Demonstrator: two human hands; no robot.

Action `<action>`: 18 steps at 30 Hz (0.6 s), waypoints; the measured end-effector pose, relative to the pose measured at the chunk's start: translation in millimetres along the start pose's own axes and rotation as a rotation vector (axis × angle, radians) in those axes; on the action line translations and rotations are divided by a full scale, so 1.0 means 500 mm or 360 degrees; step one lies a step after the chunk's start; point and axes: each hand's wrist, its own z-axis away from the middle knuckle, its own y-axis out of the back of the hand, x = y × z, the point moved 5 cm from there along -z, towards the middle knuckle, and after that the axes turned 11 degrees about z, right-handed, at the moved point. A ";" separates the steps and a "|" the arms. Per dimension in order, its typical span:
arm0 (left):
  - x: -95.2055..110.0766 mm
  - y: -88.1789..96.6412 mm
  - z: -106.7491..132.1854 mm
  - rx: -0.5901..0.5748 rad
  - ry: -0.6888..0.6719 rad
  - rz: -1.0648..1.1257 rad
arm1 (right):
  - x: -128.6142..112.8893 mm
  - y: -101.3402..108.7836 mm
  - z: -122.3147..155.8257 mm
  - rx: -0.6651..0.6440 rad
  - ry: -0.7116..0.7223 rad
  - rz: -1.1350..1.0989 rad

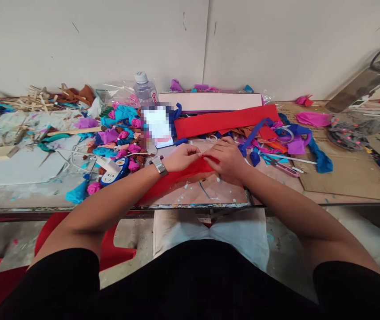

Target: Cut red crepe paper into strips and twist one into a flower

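Note:
A strip of red crepe paper (173, 181) slants across the near part of the table, its far end between my two hands. My left hand (184, 157), with a metal watch on its wrist, pinches the strip's upper edge. Close beside it, my right hand (227, 159) has its fingers bent down over the same end of the strip. The fingertips nearly meet, and part of the paper is hidden under them. Just beyond the hands lies a wide folded piece of red crepe paper (226, 121). A lit phone (159, 126), partly blurred, stands beyond my left hand.
Blue-handled pliers (52, 141), a power strip (115, 172) and rolled paper roses (133, 149) lie on the left. A water bottle (145, 91) stands at the back. A pink cutter (288, 169) and blue ribbon (306, 133) are to the right, near cardboard (350, 175).

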 end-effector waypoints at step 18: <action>0.011 -0.007 0.010 -0.0037 -0.0055 -0.0212 | 0.003 -0.001 0.000 -0.0031 0.0028 0.0054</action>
